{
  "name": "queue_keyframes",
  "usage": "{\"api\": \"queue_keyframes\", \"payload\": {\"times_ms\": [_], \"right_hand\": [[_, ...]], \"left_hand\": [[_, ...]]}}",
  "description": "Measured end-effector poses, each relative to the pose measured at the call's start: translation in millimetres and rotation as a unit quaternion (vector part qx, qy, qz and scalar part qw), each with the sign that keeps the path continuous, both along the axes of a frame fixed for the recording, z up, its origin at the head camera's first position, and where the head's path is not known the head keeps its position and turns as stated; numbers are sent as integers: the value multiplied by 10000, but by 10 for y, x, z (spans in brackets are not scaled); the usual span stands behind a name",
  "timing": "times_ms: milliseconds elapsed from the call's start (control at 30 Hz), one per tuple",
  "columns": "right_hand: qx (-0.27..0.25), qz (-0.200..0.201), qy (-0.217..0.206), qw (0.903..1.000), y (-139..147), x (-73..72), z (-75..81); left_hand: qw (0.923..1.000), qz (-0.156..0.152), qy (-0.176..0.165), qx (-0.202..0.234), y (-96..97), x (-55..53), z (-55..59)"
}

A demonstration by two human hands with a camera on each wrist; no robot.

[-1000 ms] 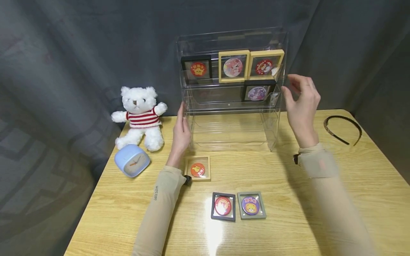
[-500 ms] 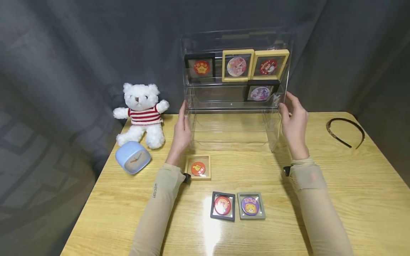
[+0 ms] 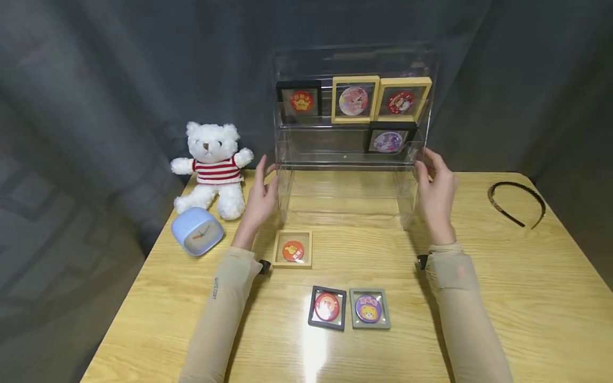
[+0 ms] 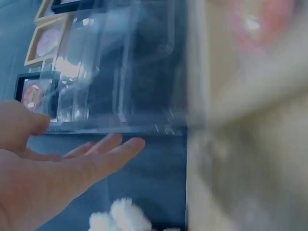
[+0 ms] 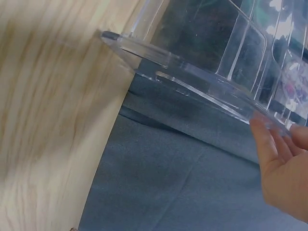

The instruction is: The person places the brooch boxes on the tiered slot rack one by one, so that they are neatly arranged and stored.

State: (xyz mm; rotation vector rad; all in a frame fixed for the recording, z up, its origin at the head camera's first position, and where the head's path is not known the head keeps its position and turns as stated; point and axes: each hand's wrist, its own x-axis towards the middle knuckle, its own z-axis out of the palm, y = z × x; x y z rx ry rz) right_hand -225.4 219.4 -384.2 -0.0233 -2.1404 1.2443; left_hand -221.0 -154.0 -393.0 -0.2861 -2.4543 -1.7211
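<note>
A clear tiered display stand (image 3: 321, 142) stands at the back of the table. On its upper tier sit a black frame with a star badge (image 3: 301, 101) and two yellow frames (image 3: 355, 100); a black frame with a purple badge (image 3: 389, 141) is one tier lower. My right hand (image 3: 437, 199) holds the stand's right side panel between thumb and fingers, the fingertips on the panel in the right wrist view. Beside the left panel is my left hand (image 3: 260, 202), fingers extended and thumb apart; the left wrist view shows the fingers (image 4: 113, 154) just outside the panel.
Lying on the table are a wooden frame with a thumbs-up badge (image 3: 293, 250), a dark frame with a red badge (image 3: 327, 307) and a grey frame with a bear badge (image 3: 370, 308). A white teddy bear (image 3: 213, 170), blue clock (image 3: 197, 231) and headband (image 3: 517, 202) stand or lie around.
My right hand has come in from the right and down onto the stand's right side. My left hand has loosened from the left side and moved slightly left.
</note>
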Motion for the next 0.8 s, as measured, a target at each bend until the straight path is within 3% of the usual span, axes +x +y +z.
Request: {"api": "queue_keyframes", "payload": {"times_ms": [133,233,300,433,500,567,800], "right_hand": [[-52,-54,-147,9999,-10,29,-51],[-54,-44,-172,9998,-18,31,-77],[-93,25,-159,9998,-21,19,-76],[-159,121,-133,9997,-23,-2,-41],[-144,95,-130,9998,-18,-5,-25],[-111,71,-151,9998,-12,-1,-14],[-55,109,-104,9999,3,3,-10]], "left_hand": [[9979,-168,-424,-457,-224,208,-109],[9916,-572,-628,-979,-401,389,-204],[9825,-1011,-679,-1411,-493,504,-246],[9521,-1848,-612,-2360,-597,680,-299],[9387,-2056,-520,-2718,-606,726,-311],[9311,-2160,-454,-2905,-608,749,-318],[9234,-2192,-405,-3124,-622,744,-301]]}}
